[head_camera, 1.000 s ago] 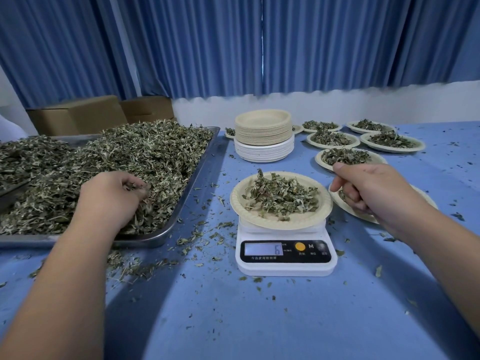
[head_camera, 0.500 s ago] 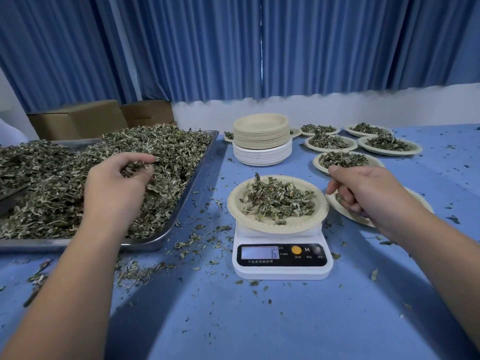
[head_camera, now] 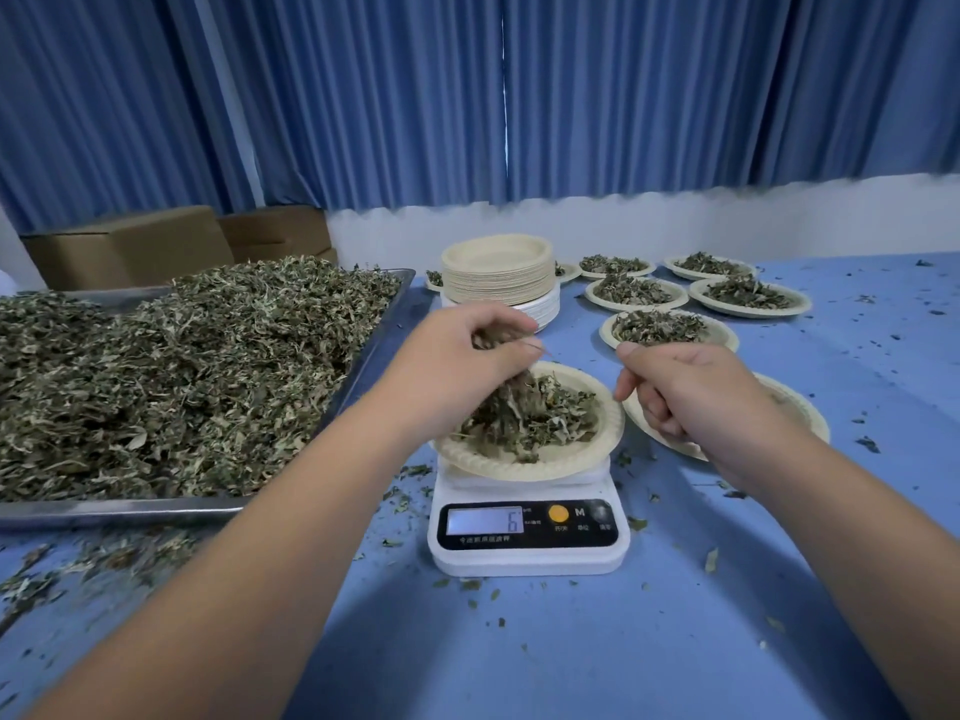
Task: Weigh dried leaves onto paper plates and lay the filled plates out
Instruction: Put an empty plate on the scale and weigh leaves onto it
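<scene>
My left hand (head_camera: 457, 366) grips a clump of leaves (head_camera: 519, 392) over the plate (head_camera: 519, 467) on the scale (head_camera: 524, 556), near the middle of the table (head_camera: 571, 641). More leaves already lie in that plate. The display reads 6. My right hand (head_camera: 696, 387) hangs at the plate's right rim, fingers curled, with nothing in them that I can see. The tray (head_camera: 104, 511) of leaves sits along the left edge. Filled plates (head_camera: 748, 298) lie toward the far right corner, beside a stack (head_camera: 498, 272) of empty ones.

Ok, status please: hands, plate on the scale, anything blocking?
Left hand grips leaves above plate on scale. Right hand curled beside plate, holds nothing. Scale reads 6. Nothing blocking.
</scene>
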Demonstrator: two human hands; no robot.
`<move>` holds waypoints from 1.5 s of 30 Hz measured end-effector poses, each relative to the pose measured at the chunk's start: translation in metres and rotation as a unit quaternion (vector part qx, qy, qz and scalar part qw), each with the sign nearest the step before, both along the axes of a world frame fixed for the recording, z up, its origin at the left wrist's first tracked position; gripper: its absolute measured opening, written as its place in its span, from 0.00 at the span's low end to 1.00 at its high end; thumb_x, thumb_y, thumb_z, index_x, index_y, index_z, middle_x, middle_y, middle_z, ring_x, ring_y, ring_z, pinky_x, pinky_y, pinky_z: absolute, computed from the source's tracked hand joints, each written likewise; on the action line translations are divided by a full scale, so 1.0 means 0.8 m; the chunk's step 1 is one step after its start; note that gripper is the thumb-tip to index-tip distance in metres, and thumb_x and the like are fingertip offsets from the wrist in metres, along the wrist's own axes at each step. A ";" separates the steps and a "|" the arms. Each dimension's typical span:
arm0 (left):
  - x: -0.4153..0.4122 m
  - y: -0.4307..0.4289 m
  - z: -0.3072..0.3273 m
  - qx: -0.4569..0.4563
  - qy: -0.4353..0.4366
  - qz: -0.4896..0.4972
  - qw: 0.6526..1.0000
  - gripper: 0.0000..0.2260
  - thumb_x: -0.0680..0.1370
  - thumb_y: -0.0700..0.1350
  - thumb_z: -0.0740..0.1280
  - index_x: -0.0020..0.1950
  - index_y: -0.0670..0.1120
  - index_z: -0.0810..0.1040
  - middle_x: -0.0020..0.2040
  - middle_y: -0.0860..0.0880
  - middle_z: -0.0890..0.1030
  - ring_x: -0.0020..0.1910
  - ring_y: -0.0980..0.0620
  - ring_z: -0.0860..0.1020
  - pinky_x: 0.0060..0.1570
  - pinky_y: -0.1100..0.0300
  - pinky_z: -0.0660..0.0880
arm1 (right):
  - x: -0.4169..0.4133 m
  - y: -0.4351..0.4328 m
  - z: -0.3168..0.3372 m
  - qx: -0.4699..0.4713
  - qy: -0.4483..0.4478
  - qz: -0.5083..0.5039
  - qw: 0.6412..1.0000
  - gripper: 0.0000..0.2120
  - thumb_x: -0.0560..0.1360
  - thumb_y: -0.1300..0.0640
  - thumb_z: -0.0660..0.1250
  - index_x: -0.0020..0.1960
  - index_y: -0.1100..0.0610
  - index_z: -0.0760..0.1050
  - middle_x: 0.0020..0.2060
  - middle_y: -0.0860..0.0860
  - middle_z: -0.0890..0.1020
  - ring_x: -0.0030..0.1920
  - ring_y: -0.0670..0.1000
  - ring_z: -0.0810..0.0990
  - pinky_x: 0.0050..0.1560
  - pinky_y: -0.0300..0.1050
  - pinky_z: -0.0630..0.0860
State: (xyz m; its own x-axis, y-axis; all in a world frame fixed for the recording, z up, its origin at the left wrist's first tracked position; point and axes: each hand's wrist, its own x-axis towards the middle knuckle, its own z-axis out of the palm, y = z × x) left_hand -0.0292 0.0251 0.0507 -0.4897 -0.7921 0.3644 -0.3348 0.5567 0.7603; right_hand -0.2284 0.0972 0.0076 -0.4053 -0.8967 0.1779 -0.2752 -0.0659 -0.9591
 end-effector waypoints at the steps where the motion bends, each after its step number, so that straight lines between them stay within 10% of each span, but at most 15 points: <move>1: -0.005 -0.001 -0.002 0.006 -0.025 -0.011 1.000 0.06 0.77 0.49 0.70 0.53 0.55 0.82 0.44 0.62 0.79 0.39 0.75 0.74 0.38 0.82 0.67 | 0.000 0.000 0.000 -0.002 -0.002 0.002 1.000 0.21 0.78 0.47 0.64 0.29 0.54 0.79 0.20 0.50 0.66 0.21 0.49 0.60 0.21 0.36 0.58; 9: 0.006 -0.016 -0.008 0.035 0.000 0.005 0.999 0.17 0.76 0.31 0.65 0.48 0.54 0.81 0.48 0.55 0.82 0.44 0.61 0.79 0.38 0.72 0.75 | -0.001 -0.002 0.001 -0.007 -0.003 0.009 1.000 0.21 0.78 0.47 0.64 0.29 0.54 0.80 0.21 0.50 0.66 0.21 0.48 0.60 0.20 0.36 0.59; 27: 0.086 -0.035 -0.024 -0.025 0.202 0.157 0.966 0.09 0.73 0.37 0.73 0.44 0.51 0.82 0.41 0.53 0.84 0.37 0.64 0.79 0.39 0.74 0.74 | 0.003 0.002 0.003 -0.003 0.002 0.002 1.000 0.21 0.78 0.49 0.64 0.28 0.53 0.79 0.20 0.50 0.65 0.21 0.49 0.59 0.23 0.37 0.56; 45: 0.157 -0.080 -0.040 -0.087 -0.040 0.350 0.932 0.09 0.77 0.39 0.67 0.44 0.53 0.81 0.39 0.57 0.78 0.33 0.57 0.74 0.27 0.63 0.67 | 0.004 0.004 0.003 0.007 0.021 -0.025 0.999 0.21 0.78 0.47 0.64 0.28 0.53 0.79 0.21 0.50 0.65 0.23 0.49 0.60 0.23 0.37 0.56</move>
State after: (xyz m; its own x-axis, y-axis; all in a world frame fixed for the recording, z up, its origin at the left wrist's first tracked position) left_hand 0.0960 -0.0385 0.0188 0.0942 -0.8600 0.5015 -0.7147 0.2922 0.6354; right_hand -0.2250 0.1007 0.0099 -0.4421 -0.8782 0.1828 -0.3172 -0.0376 -0.9476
